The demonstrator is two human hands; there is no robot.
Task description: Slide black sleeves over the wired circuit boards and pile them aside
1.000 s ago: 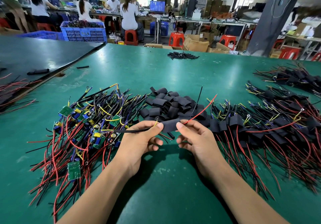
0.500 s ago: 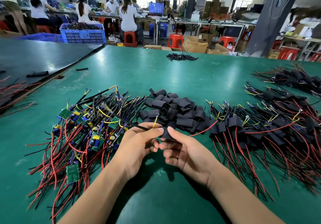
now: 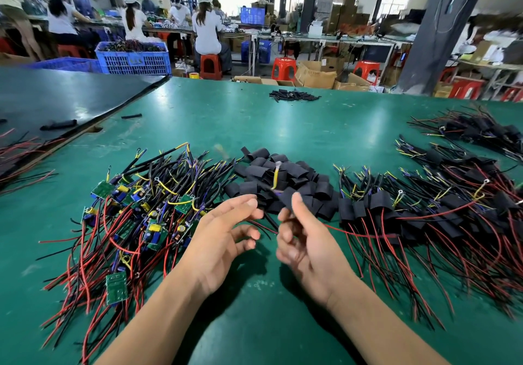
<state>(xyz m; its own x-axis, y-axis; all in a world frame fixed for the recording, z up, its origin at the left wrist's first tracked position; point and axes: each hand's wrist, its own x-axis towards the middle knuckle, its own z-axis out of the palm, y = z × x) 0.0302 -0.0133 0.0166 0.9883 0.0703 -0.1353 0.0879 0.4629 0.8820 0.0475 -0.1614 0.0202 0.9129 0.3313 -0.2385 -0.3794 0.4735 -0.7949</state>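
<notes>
Left hand (image 3: 226,233) has let go; right hand (image 3: 307,244) pinches sleeved board (image 3: 283,197)

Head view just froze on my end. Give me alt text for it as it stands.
The right hand pinches a black-sleeved board above the green table, and the left hand hangs empty beside it, its fingers loosely curled. Unsleeved wired boards lie to the left, loose black sleeves behind the hands, and finished sleeved boards to the right.

On the table (image 3: 283,126): bare wired boards (image 3: 135,211) at left, loose sleeves (image 3: 285,175) heaped centre, sleeved boards (image 3: 424,217) piled right. Left hand (image 3: 223,240) and right hand (image 3: 307,243) just before the sleeves.
</notes>
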